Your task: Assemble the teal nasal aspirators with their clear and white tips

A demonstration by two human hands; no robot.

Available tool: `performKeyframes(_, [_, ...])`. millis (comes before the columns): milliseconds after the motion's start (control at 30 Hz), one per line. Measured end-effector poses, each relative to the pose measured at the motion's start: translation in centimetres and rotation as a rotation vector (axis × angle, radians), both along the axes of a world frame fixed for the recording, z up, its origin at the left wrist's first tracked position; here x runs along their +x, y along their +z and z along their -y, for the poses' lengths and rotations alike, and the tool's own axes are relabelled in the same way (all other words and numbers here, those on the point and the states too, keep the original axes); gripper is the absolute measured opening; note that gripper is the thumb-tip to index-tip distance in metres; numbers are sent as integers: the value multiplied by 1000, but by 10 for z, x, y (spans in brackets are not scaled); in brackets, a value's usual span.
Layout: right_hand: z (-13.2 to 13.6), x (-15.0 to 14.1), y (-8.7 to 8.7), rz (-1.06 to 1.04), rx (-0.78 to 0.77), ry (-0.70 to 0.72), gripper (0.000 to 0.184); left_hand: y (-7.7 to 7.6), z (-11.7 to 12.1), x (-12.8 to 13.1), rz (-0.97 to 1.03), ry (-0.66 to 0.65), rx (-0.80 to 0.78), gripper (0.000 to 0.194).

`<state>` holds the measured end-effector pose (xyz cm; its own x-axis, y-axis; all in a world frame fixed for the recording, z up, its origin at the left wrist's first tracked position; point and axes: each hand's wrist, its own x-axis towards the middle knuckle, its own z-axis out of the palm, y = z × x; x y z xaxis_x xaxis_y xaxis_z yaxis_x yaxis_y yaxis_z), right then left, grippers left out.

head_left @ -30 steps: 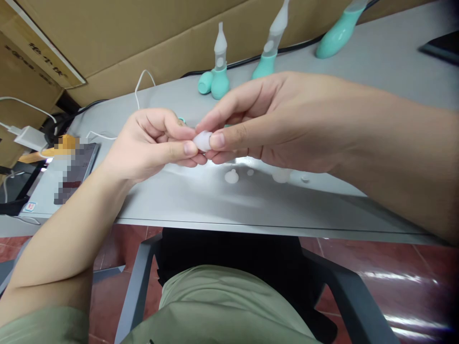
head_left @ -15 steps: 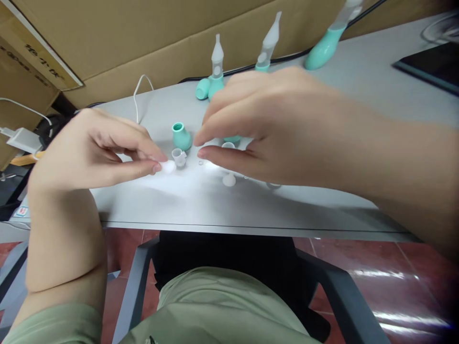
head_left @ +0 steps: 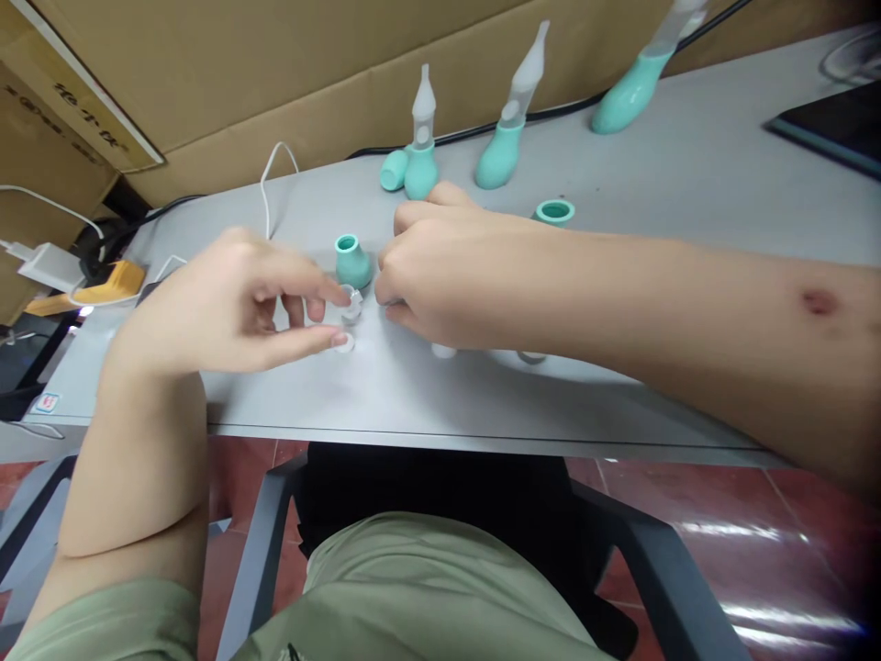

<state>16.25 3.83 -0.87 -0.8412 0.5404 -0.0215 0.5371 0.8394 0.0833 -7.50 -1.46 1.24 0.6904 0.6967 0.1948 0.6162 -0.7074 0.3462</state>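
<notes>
My left hand (head_left: 275,308) is open, thumb and index finger apart, above the grey table. Its thumb tip touches or nearly touches a small white round piece (head_left: 345,342); its index fingertip is over a clear plastic cup (head_left: 352,305). Behind the cup stands a teal rubber bulb (head_left: 353,262), mouth up. To the right, my right hand (head_left: 430,266) is lowered to the table with fingers curled in a pinch; what they hold, if anything, is hidden. Another white piece (head_left: 444,351) and a clear round part (head_left: 531,357) show partly below my right wrist and forearm.
Assembled teal nasal aspirators (head_left: 499,156) with clear tubes and white tips stand or lean at the back by the cardboard (head_left: 309,73). A second teal bulb (head_left: 554,212) is partly behind my right forearm. A black flat device (head_left: 832,124) lies right; cables and a white charger (head_left: 51,266) are left.
My left hand has parted from the white round piece, which now lies on the table. My right hand has come down and curled its fingers, with the forearm shifting left.
</notes>
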Motion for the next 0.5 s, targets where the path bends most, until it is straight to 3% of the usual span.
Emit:
performKeyframes(67, [3,-8,8,142,-54,-108,28,1,-1,2,72,18,123,11])
performKeyframes(133, [5,-13,13,165,-74,-131,31,-1,-3,3,58,40,167,10])
performKeyframes(367, [-2,1,-5,-40,-86,-74,23,-13,-13,0,-95,124,41,14])
performKeyframes(500, [-3,12,-5,-179,-77,-65,30,-16,-16,-1,-120,120,38,12])
